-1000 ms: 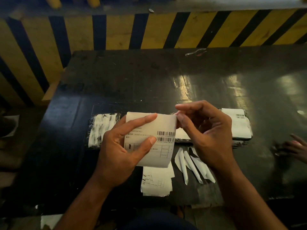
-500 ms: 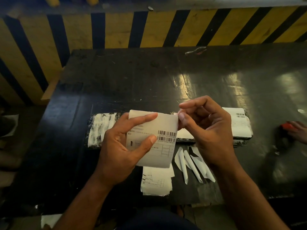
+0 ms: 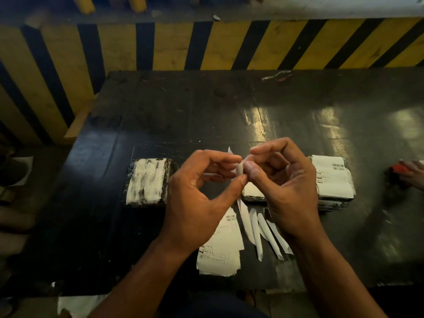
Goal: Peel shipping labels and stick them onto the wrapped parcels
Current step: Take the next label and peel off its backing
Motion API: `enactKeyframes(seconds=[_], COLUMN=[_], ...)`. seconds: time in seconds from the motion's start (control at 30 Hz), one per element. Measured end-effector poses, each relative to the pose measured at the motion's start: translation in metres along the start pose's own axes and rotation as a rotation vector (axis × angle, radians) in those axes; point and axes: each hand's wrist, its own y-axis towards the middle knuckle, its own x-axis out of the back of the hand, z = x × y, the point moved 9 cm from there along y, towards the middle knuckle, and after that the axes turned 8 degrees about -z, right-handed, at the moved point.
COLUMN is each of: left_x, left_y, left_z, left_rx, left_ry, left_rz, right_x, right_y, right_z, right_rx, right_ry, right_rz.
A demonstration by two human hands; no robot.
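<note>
Both hands meet above the dark table point(image 3: 206, 115). My left hand point(image 3: 199, 203) and my right hand point(image 3: 286, 191) pinch one shipping label point(image 3: 239, 168) between thumbs and forefingers; it is turned edge-on, so its print is hidden. A wrapped parcel with torn white patches point(image 3: 146, 180) lies to the left. A labelled parcel point(image 3: 332, 177) lies to the right, and another one point(image 3: 252, 193) is mostly hidden by my right hand. A stack of printed labels point(image 3: 220, 249) rests near the front edge.
Several peeled white backing strips point(image 3: 259, 228) lie beside the label stack. Another person's hand point(image 3: 413, 173) holds something red point(image 3: 399, 168) at the right edge. A yellow-and-black striped barrier point(image 3: 206, 44) runs behind the table. A bit of wire scrap point(image 3: 275, 75) lies at the far edge.
The label was held flat and facing me in my left hand; now it is turned edge-on and pinched by both hands' fingertips, with my left fingers off its face.
</note>
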Motion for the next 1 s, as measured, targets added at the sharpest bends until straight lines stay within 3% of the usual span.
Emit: enactKeyframes(seconds=[0.17, 0.37, 0.53, 0.8, 1.0], left_x=[-0.003, 0.005, 0.009, 0.005, 0.003], left_y=[-0.001, -0.002, -0.001, -0.003, -0.005], left_z=[0.009, 0.024, 0.031, 0.035, 0.041], left_rx=[0.118, 0.19, 0.186, 0.112, 0.18], left_ry=[-0.12, -0.141, -0.109, 0.005, -0.06], left_rz=[0.029, -0.07, -0.129, -0.129, -0.154], right_x=[-0.001, 0.006, 0.01, -0.009, 0.002], right_y=[-0.001, 0.001, 0.002, -0.012, -0.011], right_z=[-0.003, -0.015, -0.019, -0.025, -0.034], right_rx=[-0.007, -0.016, -0.012, 0.004, -0.027], right_ry=[-0.027, -0.084, -0.147, -0.153, -0.132], right_rz=[-0.024, -0.108, -0.185, -0.069, -0.207])
